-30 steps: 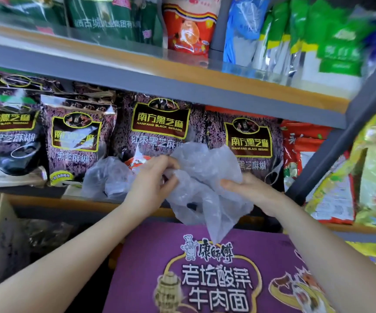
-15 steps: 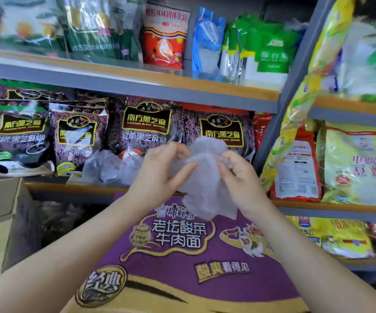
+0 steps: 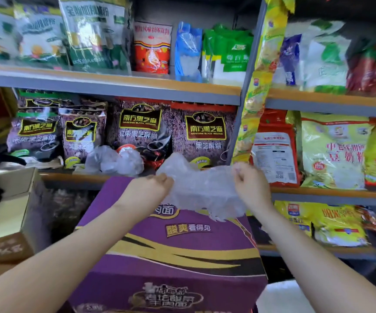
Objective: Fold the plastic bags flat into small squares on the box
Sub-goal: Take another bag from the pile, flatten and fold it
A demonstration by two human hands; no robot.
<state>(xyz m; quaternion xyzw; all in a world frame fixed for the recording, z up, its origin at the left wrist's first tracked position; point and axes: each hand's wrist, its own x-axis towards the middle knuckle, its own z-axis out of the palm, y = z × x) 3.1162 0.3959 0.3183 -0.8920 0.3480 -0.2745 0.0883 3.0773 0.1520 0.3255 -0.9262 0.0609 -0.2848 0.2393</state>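
Left hand (image 3: 151,188) pinches the left edge of a clear plastic bag (image 3: 201,190); right hand (image 3: 249,181) pinches the right edge. Both grasps are by curled fingertips, and the film is stretched taut between them. The bag hangs in the air above the far end of the purple box (image 3: 171,251); whether its ragged lower edge touches the lid cannot be told. Film remains heavily creased.

Assessment: the step in hand is spreading before the first fold. To do it well, keep even tension on both edges, lower the sheet squarely onto the box top, and press air and wrinkles out before creasing.

Further crumpled bags (image 3: 114,161) lie on the shelf ledge (image 3: 74,177) behind the box, awaiting treatment.
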